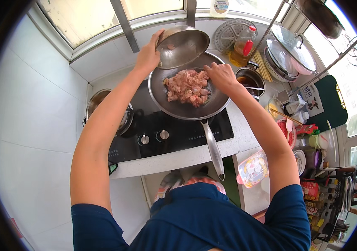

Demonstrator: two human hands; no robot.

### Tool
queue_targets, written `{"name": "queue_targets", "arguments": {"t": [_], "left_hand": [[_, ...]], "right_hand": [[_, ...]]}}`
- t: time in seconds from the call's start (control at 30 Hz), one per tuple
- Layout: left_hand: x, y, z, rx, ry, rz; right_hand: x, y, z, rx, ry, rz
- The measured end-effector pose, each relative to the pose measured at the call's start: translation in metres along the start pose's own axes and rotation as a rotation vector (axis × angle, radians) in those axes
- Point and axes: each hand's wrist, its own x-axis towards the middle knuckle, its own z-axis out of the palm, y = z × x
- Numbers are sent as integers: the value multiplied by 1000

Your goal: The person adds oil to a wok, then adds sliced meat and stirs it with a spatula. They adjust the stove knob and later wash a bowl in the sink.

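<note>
My left hand (149, 55) grips the rim of a stainless steel bowl (181, 51). The bowl is tipped on its side above the far part of a frying pan (159, 91), and a small scrap of meat clings inside it. In the pan lies a heap of raw, pinkish chopped meat (187, 86). Over the pan's right side, my right hand (222, 77) is curled, with its fingertips beside the meat. Whether it holds something thin is hidden. The pan's metal handle (213, 150) points towards my body.
The pan sits on a black glass cooktop (178, 131) with two knobs. A steel pot (98, 100) stands at left, partly behind my forearm. To the right are a small saucepan (249, 80) with dark liquid, an oil bottle (242, 47), a glass bowl (274, 106) with chopsticks, and a knife rack (347, 188).
</note>
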Motion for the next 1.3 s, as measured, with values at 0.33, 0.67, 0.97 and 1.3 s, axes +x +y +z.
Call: {"name": "queue_targets", "arguments": {"t": [0.33, 0.67, 0.97, 1.3], "left_hand": [[5, -12, -5, -228, -146, 14], [-4, -42, -10, -342, -71, -227], [-28, -55, 5, -820, -152, -494], [-35, -62, 6, -1042, -144, -681]], "right_hand": [[35, -5, -8, -122, 133, -37], [-5, -17, -18, 102, 49, 2], [9, -34, -18, 207, 52, 29], [-12, -27, -21, 266, 138, 154]]}}
